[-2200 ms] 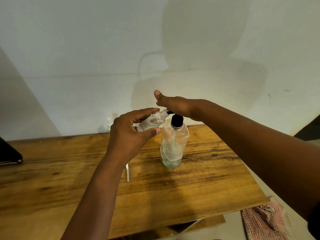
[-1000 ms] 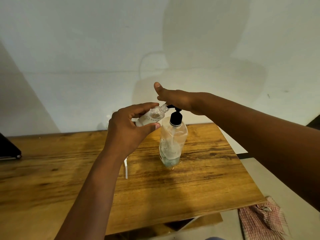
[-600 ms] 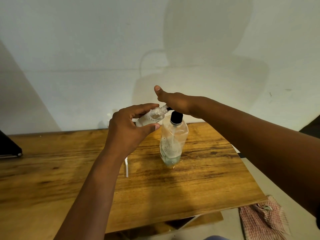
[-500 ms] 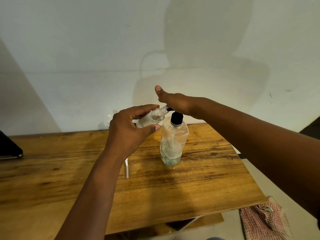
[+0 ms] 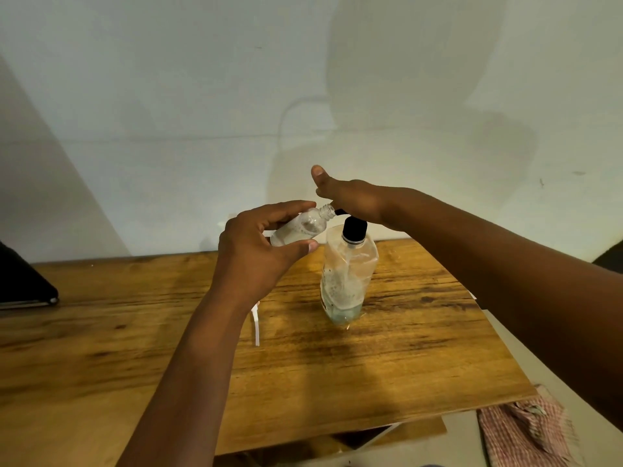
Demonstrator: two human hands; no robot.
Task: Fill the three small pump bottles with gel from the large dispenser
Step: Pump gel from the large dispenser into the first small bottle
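The large clear dispenser [image 5: 347, 274] stands upright on the wooden table [image 5: 404, 358], with a black pump head and a little gel at its bottom. My right hand [image 5: 350, 198] lies flat on top of the pump, thumb raised. My left hand [image 5: 256, 254] holds a small clear bottle [image 5: 301, 227] tilted, its open neck right at the black spout. Other small bottles are hidden behind my left hand or out of sight.
A thin white pump tube [image 5: 255, 323] lies on the table under my left wrist. A dark flat object [image 5: 23, 284] sits at the left edge. A red checked cloth [image 5: 529, 433] lies on the floor at the lower right. A white wall stands close behind the table.
My right hand has pushed the pump head down and let it rise repeatedly. The small bottle has stayed at the spout in my left hand.
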